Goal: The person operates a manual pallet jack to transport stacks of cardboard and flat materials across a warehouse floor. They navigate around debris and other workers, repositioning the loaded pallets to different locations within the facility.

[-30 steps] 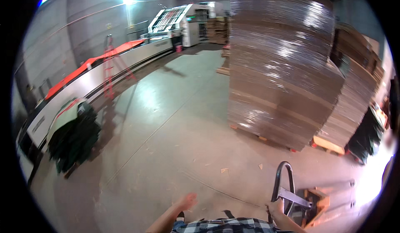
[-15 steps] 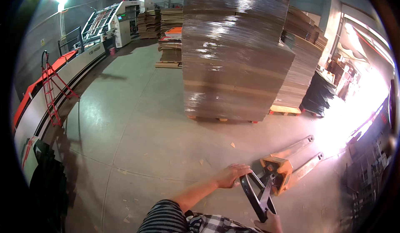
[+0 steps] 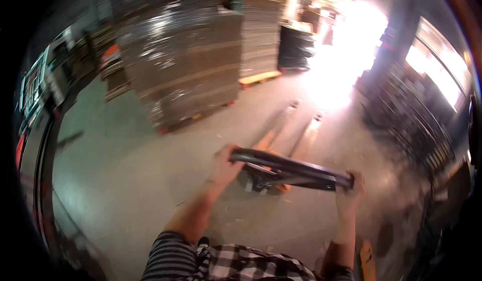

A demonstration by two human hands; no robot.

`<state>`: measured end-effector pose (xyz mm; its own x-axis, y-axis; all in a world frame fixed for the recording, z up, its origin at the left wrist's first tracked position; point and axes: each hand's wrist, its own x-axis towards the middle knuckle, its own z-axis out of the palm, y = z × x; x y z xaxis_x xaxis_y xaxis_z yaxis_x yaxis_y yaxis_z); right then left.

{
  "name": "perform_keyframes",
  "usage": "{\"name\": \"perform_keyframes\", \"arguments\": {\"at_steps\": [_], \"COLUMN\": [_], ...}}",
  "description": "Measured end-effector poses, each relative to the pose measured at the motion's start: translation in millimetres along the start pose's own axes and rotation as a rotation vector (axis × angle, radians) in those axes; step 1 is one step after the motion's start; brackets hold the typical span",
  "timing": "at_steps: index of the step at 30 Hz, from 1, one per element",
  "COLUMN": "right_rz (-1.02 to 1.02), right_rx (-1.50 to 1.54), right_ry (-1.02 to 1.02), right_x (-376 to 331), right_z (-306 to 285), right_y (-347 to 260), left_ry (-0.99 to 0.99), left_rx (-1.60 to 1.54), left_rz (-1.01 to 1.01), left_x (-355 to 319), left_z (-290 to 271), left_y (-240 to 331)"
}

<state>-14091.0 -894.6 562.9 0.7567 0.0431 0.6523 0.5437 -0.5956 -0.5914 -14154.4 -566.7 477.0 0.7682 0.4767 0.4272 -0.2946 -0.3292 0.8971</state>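
Left hand: the left hand [image 3: 224,164] reaches forward on a nearly straight bare forearm that comes up from a striped sleeve at the lower edge; its grip is wrapped closed around the left end of the dark looped metal handle of a pallet jack [image 3: 291,169], knuckles up.
Right hand: the right hand [image 3: 350,196] sits lower and nearer the body, forearm rising almost straight from the lower edge, wrist bent back a little; its grip is closed around the right end of the same handle, fingers curled over the bar.
Handle: it lies across the view between the two hands, tilted so that its left end is higher than its right; it is blurred, so finer detail cannot be made out.
Pallet jack: below the handle is its orange base, and two long pale metal forks [image 3: 296,125] run away from the person along the grey concrete floor [image 3: 130,180], toward the bright glare.
Stack ahead: a tall shrink-wrapped stack of flat brown cardboard sheets [image 3: 175,55] stands on the floor to the left of the forks, well apart from them.
Further stacks: another cardboard stack on a wooden pallet [image 3: 260,78] stands behind it, and a dark wrapped load [image 3: 295,47] just to the right of that.
Clothing: a black-and-white checked shirt [image 3: 241,263] fills the lower edge.
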Motion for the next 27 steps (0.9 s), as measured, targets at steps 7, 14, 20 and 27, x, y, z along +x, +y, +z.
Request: {"name": "perform_keyframes", "arguments": {"at_steps": [7, 14, 20, 27], "right_rz": [0.021, 0.116, 0.391, 0.442], "right_rx": [-0.133, -0.196, 0.247, -0.039], "right_ry": [0.145, 0.106, 0.312, 0.739], "right_x": [97.7, 32.2, -87.8, -180.0], "right_z": [-18.2, -44.3, -138.7, -136.4], "right_y": [56.1, 114.0, 76.1, -69.0], "left_ry": [0.044, 0.103, -0.214, -0.433], "left_rx": [-0.269, -0.098, -0.404, -0.648], "left_rz": [0.049, 0.084, 0.086, -0.006], "left_x": [52.7, -45.4, -83.6, -55.3], "left_z": [83.6, 92.0, 71.5, 57.3], "left_y": [23.8, -24.2, 29.0, 19.8]}}
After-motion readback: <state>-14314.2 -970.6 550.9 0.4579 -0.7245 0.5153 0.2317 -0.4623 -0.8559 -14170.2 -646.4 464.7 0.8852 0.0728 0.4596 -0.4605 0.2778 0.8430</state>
